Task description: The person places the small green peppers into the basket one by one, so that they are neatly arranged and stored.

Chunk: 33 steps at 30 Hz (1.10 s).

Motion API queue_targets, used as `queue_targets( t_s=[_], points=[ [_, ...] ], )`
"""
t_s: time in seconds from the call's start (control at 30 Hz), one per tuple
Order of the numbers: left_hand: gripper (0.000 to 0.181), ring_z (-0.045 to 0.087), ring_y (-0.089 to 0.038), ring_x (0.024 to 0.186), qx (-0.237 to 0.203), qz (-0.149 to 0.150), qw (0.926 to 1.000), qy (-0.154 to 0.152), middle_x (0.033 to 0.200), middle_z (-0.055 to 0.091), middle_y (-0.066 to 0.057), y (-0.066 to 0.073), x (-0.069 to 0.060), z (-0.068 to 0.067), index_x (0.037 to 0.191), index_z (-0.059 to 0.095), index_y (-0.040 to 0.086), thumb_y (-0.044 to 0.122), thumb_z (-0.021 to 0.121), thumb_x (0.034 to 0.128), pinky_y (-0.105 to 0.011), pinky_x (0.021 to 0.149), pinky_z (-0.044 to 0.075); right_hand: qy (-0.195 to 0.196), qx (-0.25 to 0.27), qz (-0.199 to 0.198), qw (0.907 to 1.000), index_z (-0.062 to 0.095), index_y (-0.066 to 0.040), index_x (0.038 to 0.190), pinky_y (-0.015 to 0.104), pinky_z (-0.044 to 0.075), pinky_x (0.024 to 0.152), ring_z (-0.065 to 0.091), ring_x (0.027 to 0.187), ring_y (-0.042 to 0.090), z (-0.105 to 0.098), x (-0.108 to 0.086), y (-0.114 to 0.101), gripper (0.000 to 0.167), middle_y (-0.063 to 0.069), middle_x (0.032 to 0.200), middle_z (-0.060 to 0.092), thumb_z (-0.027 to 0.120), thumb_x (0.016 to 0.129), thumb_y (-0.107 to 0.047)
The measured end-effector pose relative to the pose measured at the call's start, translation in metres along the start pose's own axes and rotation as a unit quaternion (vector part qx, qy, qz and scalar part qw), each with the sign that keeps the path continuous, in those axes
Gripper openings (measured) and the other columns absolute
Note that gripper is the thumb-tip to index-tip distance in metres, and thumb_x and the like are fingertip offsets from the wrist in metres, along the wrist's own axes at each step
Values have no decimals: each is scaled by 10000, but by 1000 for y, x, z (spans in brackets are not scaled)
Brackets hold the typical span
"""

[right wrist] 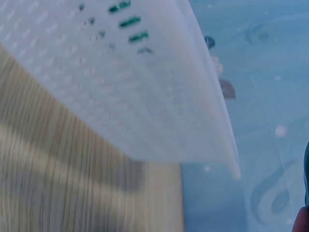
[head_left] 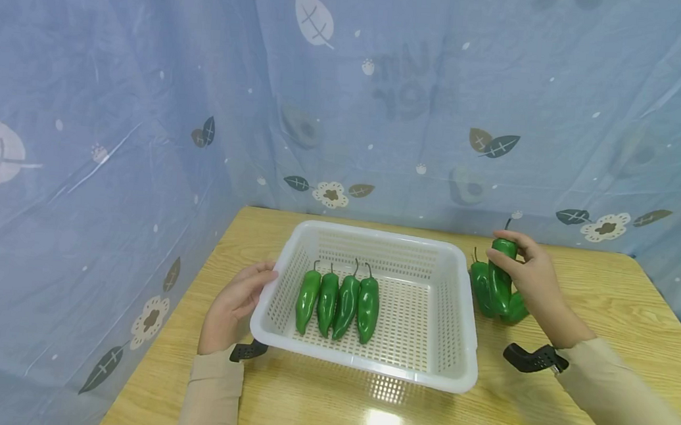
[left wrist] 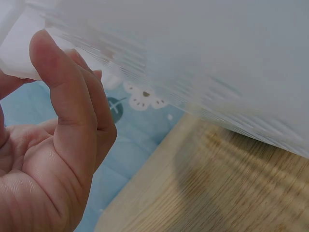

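Observation:
A white perforated plastic basket [head_left: 365, 367] holds several green peppers, lying side by side in its left half, among them a light green pepper [head_left: 308, 296]. My left hand [head_left: 239, 301] grips the basket's left rim, thumb on top; the left wrist view shows the fingers [left wrist: 72, 106] bent at its edge. To the right of the basket, my right hand [head_left: 529, 268] holds a dark green pepper [head_left: 498, 289] upright near its stem end, between thumb and fingers. Behind it, partly hidden, are more peppers [head_left: 480, 285] on the table. The right wrist view barely catches the held pepper.
Everything stands on a light wooden table [head_left: 595, 303]. A blue patterned curtain [head_left: 381, 143] hangs behind it and along the left side. Black wrist mounts [head_left: 534, 359] sit below both hands. The basket's right wall is close to the peppers on the table.

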<state>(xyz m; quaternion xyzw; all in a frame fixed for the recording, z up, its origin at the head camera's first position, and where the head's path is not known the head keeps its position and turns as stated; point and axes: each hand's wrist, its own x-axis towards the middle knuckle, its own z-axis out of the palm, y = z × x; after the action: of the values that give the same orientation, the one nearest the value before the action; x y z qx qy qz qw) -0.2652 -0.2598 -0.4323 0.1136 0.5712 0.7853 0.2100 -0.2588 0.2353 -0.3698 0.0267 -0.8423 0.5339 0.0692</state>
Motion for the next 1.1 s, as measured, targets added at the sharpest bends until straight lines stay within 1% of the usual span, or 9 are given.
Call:
queue_targets(
  t_s=[0.17, 0.23, 0.4, 0.5, 0.6, 0.73, 0.83, 0.93, 1.1],
  points=[
    [235, 676, -197, 956, 70, -54, 10000, 22, 1043, 678, -78, 0, -1, 0, 1196, 430, -103, -1, 360, 996, -341, 819, 573, -196, 142, 169, 9996, 512, -261, 1272, 172, 521, 668, 525, 873, 18, 13, 2, -9, 364, -130, 1121, 457, 597, 928, -343],
    [250, 676, -195, 956, 79, -64, 9999, 34, 1044, 679, -75, 0, -1, 0, 1211, 415, -117, 0, 360, 997, -338, 818, 573, -279, 200, 206, 9992, 496, -212, 1308, 177, 514, 690, 511, 892, 42, 18, 3, -13, 414, -110, 1124, 458, 590, 930, -353],
    [239, 677, -193, 948, 169, -70, 9998, 98, 1039, 680, -73, 2, -2, 0, 1198, 434, -105, 0, 372, 992, -341, 819, 573, -450, 383, 203, 9980, 472, -171, 1326, 205, 529, 666, 536, 836, 52, 29, 7, -20, 447, -62, 1105, 460, 589, 932, -348],
    [232, 679, -198, 944, 198, -48, 9998, 88, 1038, 678, -82, 2, -2, 1, 1187, 443, -107, -7, 377, 988, -348, 816, 574, -564, 533, 189, 9968, 472, -171, 1313, 227, 544, 643, 560, 796, 43, 36, 9, -23, 423, -37, 1078, 468, 591, 936, -322],
    [234, 679, -210, 950, 141, -17, 9999, 43, 1050, 672, -101, 2, -1, -1, 1189, 446, -109, -16, 364, 990, -359, 819, 573, -683, 598, 227, 9956, 463, -157, 1320, 248, 546, 626, 567, 763, 55, 42, 10, -27, 441, -15, 1051, 472, 592, 935, -327],
    [210, 678, -216, 948, 109, 14, 9999, 87, 1054, 667, -111, -2, 2, -4, 1157, 483, -67, -16, 368, 989, -362, 814, 576, -817, 558, 302, 9946, 441, -106, 1357, 251, 535, 654, 555, 778, 80, 51, 13, -33, 517, -4, 1021, 490, 594, 930, -355],
    [185, 678, -211, 940, 160, 24, 9997, 203, 1047, 668, -102, -5, 4, -6, 1132, 506, -32, -2, 401, 981, -355, 805, 579, -939, 589, 370, 9931, 421, -60, 1379, 245, 527, 688, 546, 802, 93, 59, 15, -36, 551, 1, 1018, 497, 592, 934, -336],
    [181, 678, -209, 938, 184, 9, 9994, 297, 1045, 667, -99, -7, 5, -7, 1134, 506, -27, 10, 430, 974, -354, 801, 580, -1034, 645, 430, 9916, 423, -32, 1376, 245, 523, 683, 539, 790, 100, 66, 17, -37, 544, 28, 1020, 486, 598, 935, -298],
    [178, 680, -208, 935, 182, -13, 9991, 379, 1037, 669, -95, -8, 4, -7, 1130, 505, -36, -3, 425, 974, -354, 795, 581, -1190, 435, 420, 9910, 436, -36, 1377, 255, 528, 685, 551, 820, 123, 77, 19, -37, 528, 105, 1109, 482, 602, 933, -267]
  ],
)
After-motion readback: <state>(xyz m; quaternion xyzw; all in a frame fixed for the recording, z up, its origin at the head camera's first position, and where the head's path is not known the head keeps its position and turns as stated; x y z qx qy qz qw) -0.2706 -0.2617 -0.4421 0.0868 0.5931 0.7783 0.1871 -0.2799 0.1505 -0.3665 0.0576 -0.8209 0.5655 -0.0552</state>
